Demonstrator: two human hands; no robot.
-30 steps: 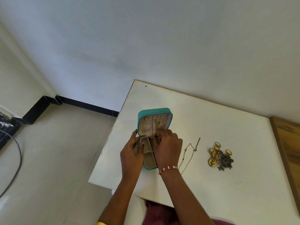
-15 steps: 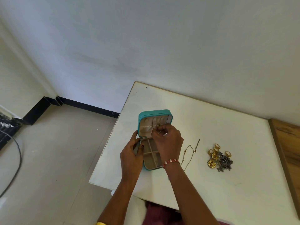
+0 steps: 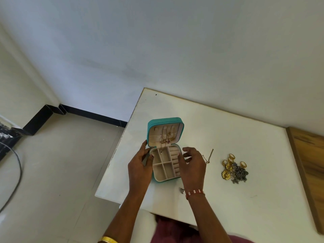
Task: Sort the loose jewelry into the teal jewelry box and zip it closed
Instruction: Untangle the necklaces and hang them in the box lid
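I think this is a room in a home, probably a bedroom or a living room. I see a plain white wall (image 3: 157, 41) with no decoration, and a pale tiled floor (image 3: 52, 172) with a black skirting strip (image 3: 94, 115) along the bottom of the wall. A small white table (image 3: 228, 137) stands in the corner against the wall, and beside it on the right is a piece of wooden furniture (image 3: 310, 163). A dark cable (image 3: 17, 172) lies on the floor at the left. The teal jewelry box (image 3: 165, 120) and the personal ornaments (image 3: 234, 170) on the table also speak for a private, domestic place.
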